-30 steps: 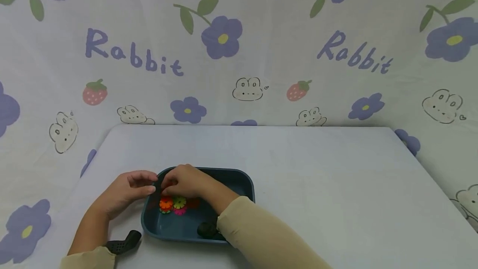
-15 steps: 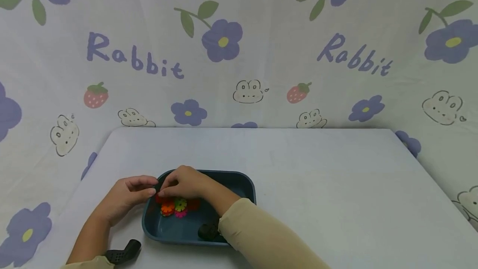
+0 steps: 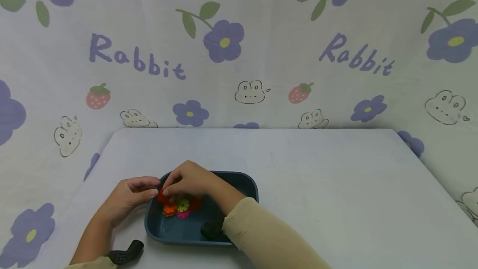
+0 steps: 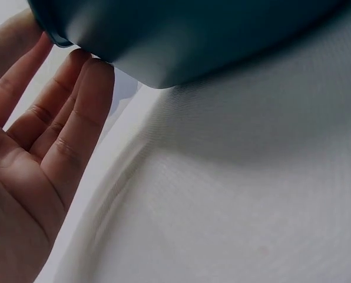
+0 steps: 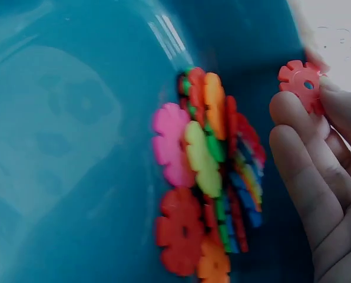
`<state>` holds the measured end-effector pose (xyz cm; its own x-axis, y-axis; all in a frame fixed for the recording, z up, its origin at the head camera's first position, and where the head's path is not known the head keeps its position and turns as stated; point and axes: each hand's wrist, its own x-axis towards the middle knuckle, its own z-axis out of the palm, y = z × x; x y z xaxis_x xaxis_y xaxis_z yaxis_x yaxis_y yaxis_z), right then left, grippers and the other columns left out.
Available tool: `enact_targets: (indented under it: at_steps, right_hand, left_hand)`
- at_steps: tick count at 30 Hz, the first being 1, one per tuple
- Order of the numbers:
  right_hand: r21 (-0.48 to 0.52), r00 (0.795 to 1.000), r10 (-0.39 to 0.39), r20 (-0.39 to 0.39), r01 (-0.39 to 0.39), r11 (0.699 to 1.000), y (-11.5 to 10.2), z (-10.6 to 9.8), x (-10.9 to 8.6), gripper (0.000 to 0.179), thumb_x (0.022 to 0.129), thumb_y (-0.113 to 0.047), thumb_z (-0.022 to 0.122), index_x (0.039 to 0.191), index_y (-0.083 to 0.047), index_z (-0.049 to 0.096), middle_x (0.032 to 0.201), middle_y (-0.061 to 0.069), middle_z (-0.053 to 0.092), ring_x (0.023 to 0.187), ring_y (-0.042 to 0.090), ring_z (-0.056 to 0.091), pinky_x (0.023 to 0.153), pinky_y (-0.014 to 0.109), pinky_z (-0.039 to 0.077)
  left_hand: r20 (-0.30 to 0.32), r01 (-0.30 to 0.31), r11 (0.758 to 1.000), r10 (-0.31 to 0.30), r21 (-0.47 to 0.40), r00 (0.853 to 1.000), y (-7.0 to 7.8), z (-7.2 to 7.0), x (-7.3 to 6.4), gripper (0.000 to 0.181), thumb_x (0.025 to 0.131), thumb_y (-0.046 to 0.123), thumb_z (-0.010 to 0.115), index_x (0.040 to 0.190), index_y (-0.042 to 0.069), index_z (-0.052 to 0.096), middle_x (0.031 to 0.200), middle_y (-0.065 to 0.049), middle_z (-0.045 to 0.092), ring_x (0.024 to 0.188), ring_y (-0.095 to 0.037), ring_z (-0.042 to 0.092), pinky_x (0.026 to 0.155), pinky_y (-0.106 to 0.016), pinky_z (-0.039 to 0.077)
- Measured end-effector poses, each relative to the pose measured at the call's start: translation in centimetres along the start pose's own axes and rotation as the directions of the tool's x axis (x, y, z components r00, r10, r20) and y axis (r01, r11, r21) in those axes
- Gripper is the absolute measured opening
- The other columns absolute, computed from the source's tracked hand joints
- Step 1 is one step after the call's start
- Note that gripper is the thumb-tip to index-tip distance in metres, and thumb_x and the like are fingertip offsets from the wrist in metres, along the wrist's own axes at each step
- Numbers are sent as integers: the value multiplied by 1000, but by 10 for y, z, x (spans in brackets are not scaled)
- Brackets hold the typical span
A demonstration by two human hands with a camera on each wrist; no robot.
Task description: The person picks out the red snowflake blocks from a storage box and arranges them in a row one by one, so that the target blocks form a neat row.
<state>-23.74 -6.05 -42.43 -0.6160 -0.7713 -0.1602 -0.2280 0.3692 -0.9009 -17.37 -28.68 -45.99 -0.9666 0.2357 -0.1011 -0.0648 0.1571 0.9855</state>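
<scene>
My right hand (image 3: 192,181) is over the left part of a blue-green plastic tray (image 3: 201,243). Between thumb and fingers it pinches a red flower-shaped plastic disc (image 5: 299,82) with a hole in its middle. More flower discs lie heaped in the tray below, among them a lime one (image 5: 202,159), a pink one (image 5: 171,144) and a larger-looking red one (image 5: 180,231). My left hand (image 3: 128,196) stays at the tray's far left corner. Its lightly bent fingers (image 4: 75,127) touch the outer wall and rim in the left wrist view.
Both stand on a white table (image 3: 321,186). A black wrist camera (image 3: 127,253) sits at my left sleeve, and another dark one (image 3: 211,231) by my right sleeve overlaps the tray's near side. Behind the table hangs a printed cloth (image 3: 261,45).
A red disc has come into sight at my right fingertips, and that hand has risen slightly and shifted right. The left hand holds its place at the tray's corner.
</scene>
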Motion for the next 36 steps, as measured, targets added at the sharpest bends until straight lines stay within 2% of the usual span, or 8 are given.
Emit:
enact_targets:
  at_steps: [9,14,19,22,25,29,32,36]
  right_hand:
    - [99,995,15,-102,-5,995,-7,-20,-3,11,90,-17,72,93,-7,76,79,4,74,73,21,73,69,35,61]
    - [154,978,22,-207,11,988,-15,-38,-7,12,89,-18,73,93,-8,77,81,5,74,75,23,73,68,32,60]
    - [225,960,50,-275,13,974,-19,-69,-14,16,89,-19,73,98,-5,75,87,9,74,80,25,74,71,33,60]
    - [266,949,96,-300,-13,964,-16,-95,-22,20,90,-18,72,104,-3,73,93,12,74,82,24,74,74,35,60]
    - [305,930,160,-330,-56,951,-8,-120,-32,23,91,-18,70,108,-2,71,97,15,74,86,27,74,77,36,60]
    - [322,893,258,-369,-137,937,9,-148,-45,23,91,-18,70,108,-2,70,98,16,74,91,30,73,79,37,60]
    - [331,862,332,-383,-207,920,27,-162,-52,23,92,-19,70,107,-2,69,97,15,74,93,30,73,79,35,60]
    - [378,817,429,-385,-285,881,54,-171,-60,23,91,-16,70,107,1,68,95,15,74,88,28,74,77,32,60]
  left_hand:
    - [-28,-21,999,22,41,999,-1,2,2,28,91,11,69,117,-1,67,112,13,69,100,-8,67,82,-27,57]
    - [-41,-20,998,22,55,999,0,3,2,35,91,12,70,119,-7,63,111,10,69,100,-11,67,82,-28,57]
    - [-50,-12,998,15,69,999,0,3,3,37,90,15,71,119,-6,64,111,8,69,98,-10,67,82,-28,58]
    - [-60,-7,997,11,75,998,0,3,2,33,89,15,72,116,-3,67,115,1,69,98,-10,67,81,-29,58]
    - [-67,-4,997,10,82,998,0,2,2,31,89,15,72,115,-2,67,119,-5,68,98,-10,67,81,-28,58]
    - [-72,2,996,5,86,997,0,1,2,35,89,15,72,117,-5,66,116,-3,69,98,-10,67,81,-28,58]
    - [-70,3,997,3,83,998,-1,1,2,36,89,15,72,118,-6,65,114,2,70,97,-10,67,81,-28,58]
    - [-61,-1,997,6,81,998,-2,2,3,36,89,15,72,118,-6,65,114,5,69,97,-9,67,80,-29,58]
